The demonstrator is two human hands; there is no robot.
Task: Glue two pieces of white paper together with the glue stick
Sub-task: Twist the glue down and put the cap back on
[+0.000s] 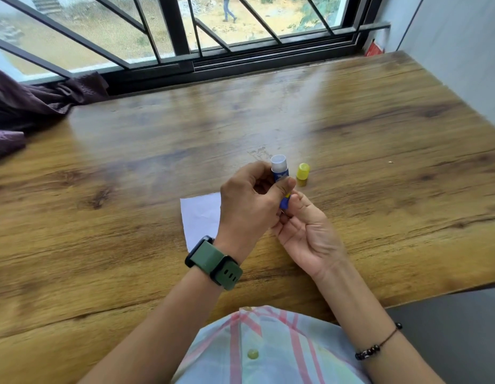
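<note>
A blue glue stick with its white open top stands upright above the table, its cap off. My left hand grips its body between thumb and fingers. My right hand, palm up, pinches the blue base of the stick from below. The yellow cap stands on the wooden table just right of the stick. A piece of white paper lies flat on the table under and left of my left hand, partly hidden by it. I can make out only one sheet.
A dark purple cloth is bunched at the table's far left corner. A barred window runs along the far edge. A red object leans at the far right corner. The table's right edge meets a grey wall.
</note>
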